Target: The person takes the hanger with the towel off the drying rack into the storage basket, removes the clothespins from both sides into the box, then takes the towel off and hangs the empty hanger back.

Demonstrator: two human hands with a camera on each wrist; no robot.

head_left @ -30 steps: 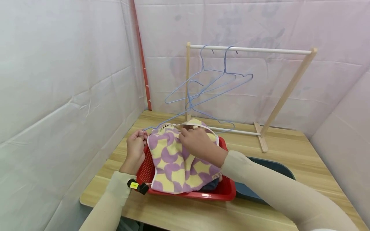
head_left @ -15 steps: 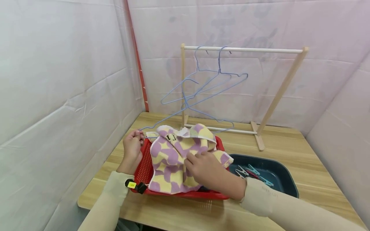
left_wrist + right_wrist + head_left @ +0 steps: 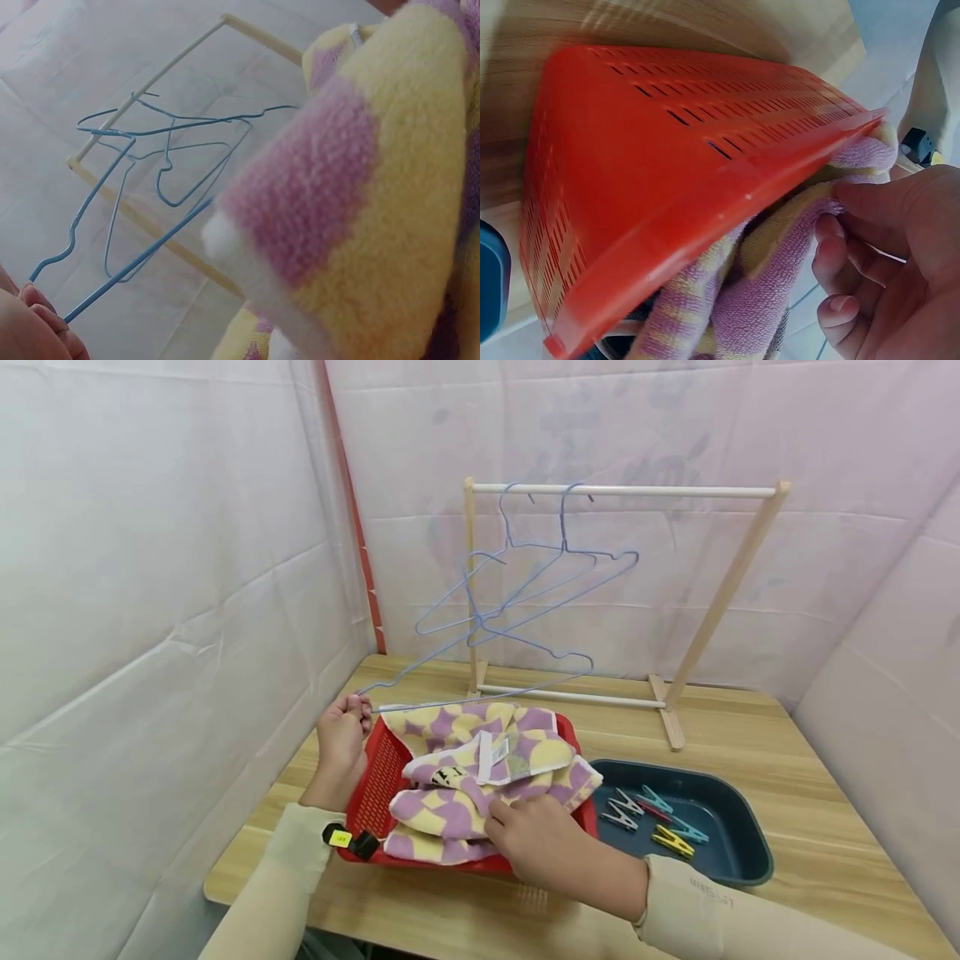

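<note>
My left hand (image 3: 341,739) grips one lower corner of a blue wire hanger (image 3: 478,622), held tilted over a red basket (image 3: 378,777). A yellow and purple patterned towel (image 3: 442,817) lies bunched in folds over the basket, its far edge along the hanger's bottom wire. A white tag (image 3: 492,754) shows on it. At the near side, my right hand (image 3: 543,843) pinches the towel between thumb and fingers, right at the basket's rim. Close up in the left wrist view, a towel flap (image 3: 345,202) covers part of the hanger. Dark cloth (image 3: 615,346) shows under the towel.
Behind the basket stands a wooden rack with a white rail (image 3: 675,492), two blue hangers (image 3: 564,527) on it. On the right, a dark blue tray (image 3: 731,827) holds several clothespins (image 3: 672,841). White sheeting (image 3: 187,568) walls the wooden table (image 3: 795,793).
My right hand has come from inside the hanger toward me, drawing the towel down into folds. The hanger's bottom wire now shows along the towel. My left hand keeps its grip.
</note>
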